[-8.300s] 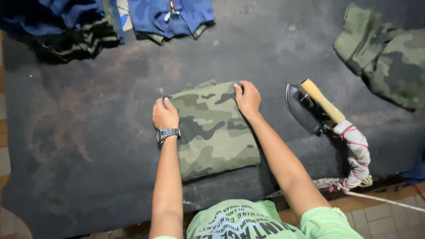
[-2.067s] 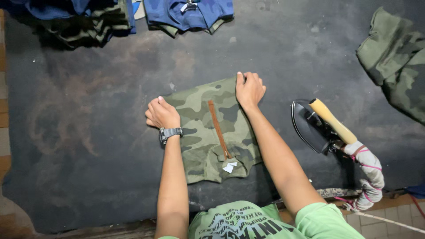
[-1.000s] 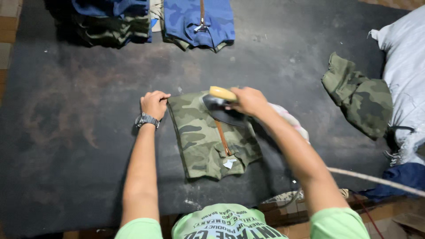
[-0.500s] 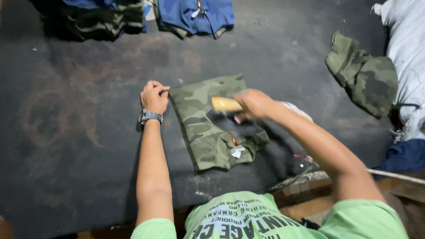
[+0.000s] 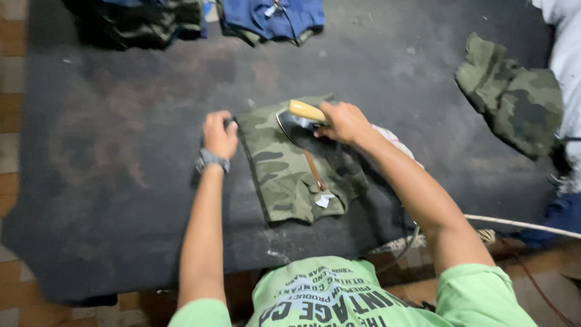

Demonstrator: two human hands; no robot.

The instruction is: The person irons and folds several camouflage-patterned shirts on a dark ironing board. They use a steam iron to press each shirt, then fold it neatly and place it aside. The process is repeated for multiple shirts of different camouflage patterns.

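Right now our right hand (image 5: 344,123) is wrapped tight around the pale wooden handle (image 5: 306,111) of a dark metal iron (image 5: 298,128), fingers curled fully over it. The iron's flat sole rests on the upper part of a folded camouflage garment (image 5: 290,163), its pointed end toward the garment's far edge. Our left hand (image 5: 219,134) lies at the garment's upper left corner, fingers bent and pressing the cloth down there; whether they actually pinch the fabric we cannot tell. A dark wristwatch (image 5: 210,161) sits on that wrist.

The camouflage garment lies near the middle of the dark padded table (image 5: 109,157), slightly tilted, with a brown strip (image 5: 313,171) running down its face below the iron and a small white tag (image 5: 324,200) at its lower right corner. Just right of the garment, under our right forearm, a bit of light cloth (image 5: 393,138) shows. Well to the right of the garment lies a second crumpled camouflage piece (image 5: 511,100). Beyond the garment, at the table's far edge, a blue folded garment (image 5: 272,15) sits, and to the far left of that a dark stack of folded clothes (image 5: 139,24). Near and right of the garment, a pale cord (image 5: 520,224) runs off past the table's near edge.
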